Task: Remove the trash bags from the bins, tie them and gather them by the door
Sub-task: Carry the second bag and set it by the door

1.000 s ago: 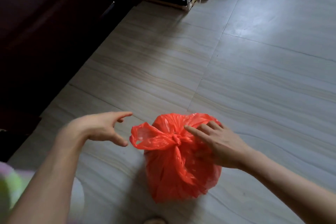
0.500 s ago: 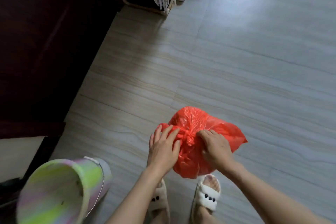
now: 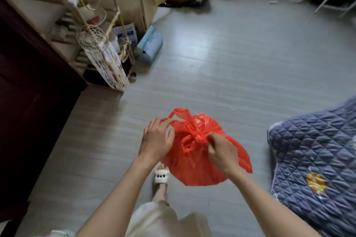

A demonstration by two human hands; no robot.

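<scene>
A full red trash bag (image 3: 194,161) hangs in front of me above the floor, its top gathered into a knot (image 3: 198,134). My left hand (image 3: 157,139) pinches the bag's left loose flap beside the knot. My right hand (image 3: 221,150) grips the plastic at the knot from the right. A sliver of the pastel bin (image 3: 57,234) shows at the bottom edge.
A dark wooden cabinet (image 3: 28,92) runs along the left. A cluttered rack (image 3: 107,48) with a hanging dreamcatcher and a blue box (image 3: 149,46) stand ahead on the left. A blue quilt (image 3: 316,159) lies at the right. Grey tile floor (image 3: 240,67) stretches ahead. My slippered foot (image 3: 161,176) is under the bag.
The bag came up off the floor and both hands closed on its knotted top. The view lifted from the floor to the room; the bin slid almost out of view.
</scene>
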